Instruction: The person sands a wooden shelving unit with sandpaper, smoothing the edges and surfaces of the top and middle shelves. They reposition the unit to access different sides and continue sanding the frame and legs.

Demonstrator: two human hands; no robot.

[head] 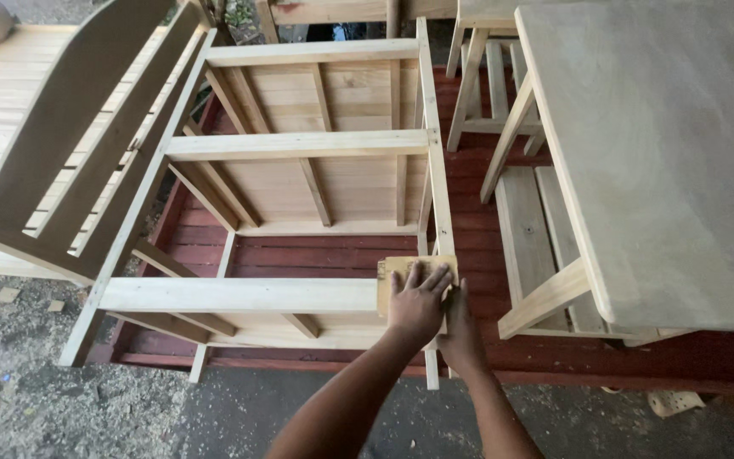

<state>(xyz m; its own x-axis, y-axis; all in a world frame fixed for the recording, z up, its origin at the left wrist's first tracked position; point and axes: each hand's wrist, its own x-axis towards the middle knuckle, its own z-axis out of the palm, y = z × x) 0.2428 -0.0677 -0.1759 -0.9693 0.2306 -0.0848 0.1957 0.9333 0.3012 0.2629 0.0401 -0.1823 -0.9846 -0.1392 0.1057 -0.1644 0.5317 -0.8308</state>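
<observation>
The left hand (418, 299) lay spread flat on the sandpaper (401, 285), pressing it onto the frame's near rail (239, 295), which ran leftward; the right hand (460, 327) gripped the corner post beside it

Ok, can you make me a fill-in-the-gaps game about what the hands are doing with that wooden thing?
1. The left hand lies flat on a tan sheet of ____.
2. That sheet sits at the near corner of an unpainted ____ frame.
3. The right hand is partly hidden beside the ____ hand.
4. The pale table top is on the ____ side of the picture.

Missing words: sandpaper; wooden; left; right
</observation>
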